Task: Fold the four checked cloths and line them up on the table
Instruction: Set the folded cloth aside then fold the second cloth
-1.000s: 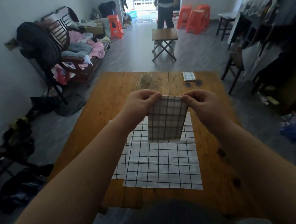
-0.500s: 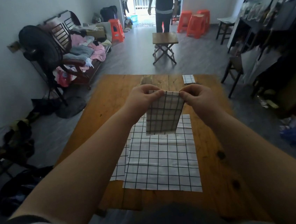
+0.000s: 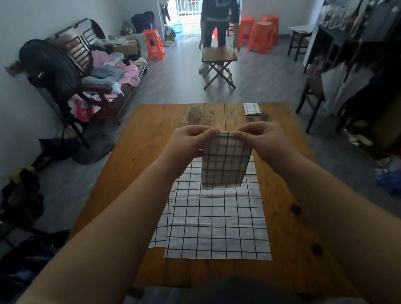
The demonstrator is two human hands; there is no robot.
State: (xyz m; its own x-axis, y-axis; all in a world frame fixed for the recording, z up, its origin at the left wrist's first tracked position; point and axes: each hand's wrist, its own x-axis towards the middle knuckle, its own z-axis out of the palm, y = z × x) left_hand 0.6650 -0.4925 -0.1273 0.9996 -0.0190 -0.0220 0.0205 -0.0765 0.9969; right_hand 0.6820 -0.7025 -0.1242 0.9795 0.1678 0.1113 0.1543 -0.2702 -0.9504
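Observation:
A folded white cloth with black checks (image 3: 223, 164) hangs in the air above the wooden table (image 3: 135, 156). My left hand (image 3: 188, 140) pinches its top left corner and my right hand (image 3: 262, 138) pinches its top right corner. Flat on the table below lie unfolded checked cloths (image 3: 216, 222), one overlapping another whose edge shows at the left (image 3: 159, 230). A small folded checked cloth (image 3: 251, 108) rests near the table's far right edge.
A folding stool (image 3: 219, 65) stands beyond the table with a person (image 3: 219, 11) bent over it. A standing fan (image 3: 50, 73) and a bench piled with clothes (image 3: 109, 72) are at the left. Orange stools (image 3: 261, 34) and a cluttered shelf (image 3: 369, 47) are at the right.
Both hands kept hold of the folded cloth's top corners and carried it slightly further out over the table. The person in the background bent down to the folding stool.

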